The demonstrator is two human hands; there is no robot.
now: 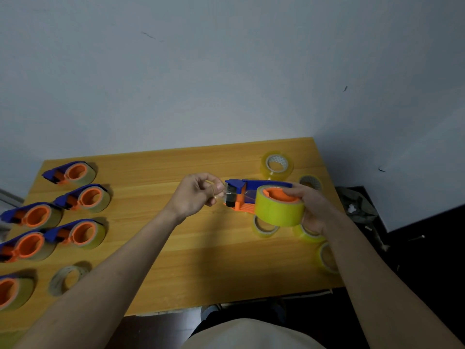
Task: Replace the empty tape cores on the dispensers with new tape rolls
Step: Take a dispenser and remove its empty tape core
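**Threading the tape end through the dispenser**

Held above the wooden table [176, 260], the blue-and-orange dispenser [247, 195] carries a new yellow tape roll [278, 210], the right hand [314, 210] curled around it. The left hand [196, 195] pinches the clear tape end [221, 193] at the cutter; pull it straight, taut, unwrinkled. Beyond lie 2 spare rolls.

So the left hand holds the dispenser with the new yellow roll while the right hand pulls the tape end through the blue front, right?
Not quite: the hands are swapped. The head view shows the right hand holding the dispenser with the new yellow roll, while the left hand pinches the tape end at the blue front.
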